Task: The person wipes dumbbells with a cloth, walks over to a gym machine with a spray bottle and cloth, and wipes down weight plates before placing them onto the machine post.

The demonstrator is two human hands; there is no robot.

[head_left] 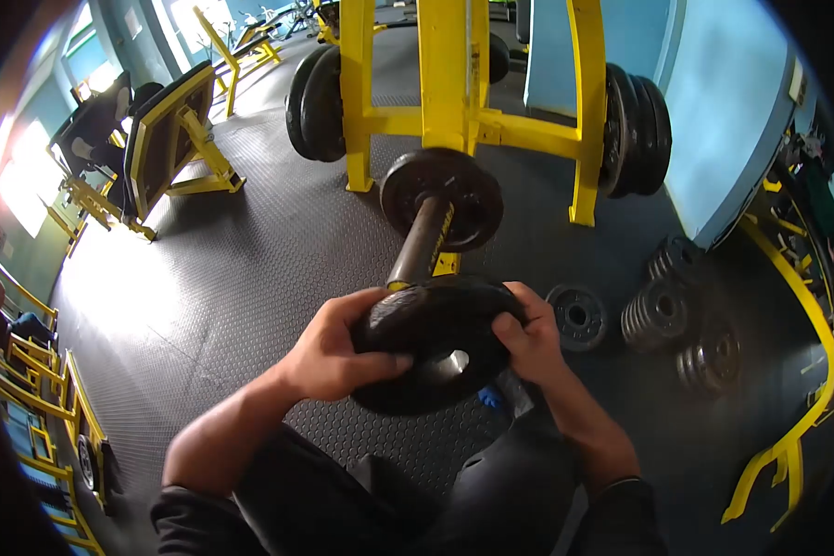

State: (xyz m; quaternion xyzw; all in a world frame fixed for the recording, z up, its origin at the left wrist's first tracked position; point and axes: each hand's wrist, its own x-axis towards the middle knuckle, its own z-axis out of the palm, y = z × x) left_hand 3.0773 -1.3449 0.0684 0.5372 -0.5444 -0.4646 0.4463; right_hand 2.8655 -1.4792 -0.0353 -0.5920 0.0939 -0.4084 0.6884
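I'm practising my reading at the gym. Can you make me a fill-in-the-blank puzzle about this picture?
1. The left hand and right hand hold a black weight plate whose shape is ______.
2. The tall metal rack is painted ______.
3. On the dark floor, the loose plates lie to the ______ of the held one.

Missing words: round; yellow; right.

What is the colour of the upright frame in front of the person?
The frame is yellow; it shows best in the head view.
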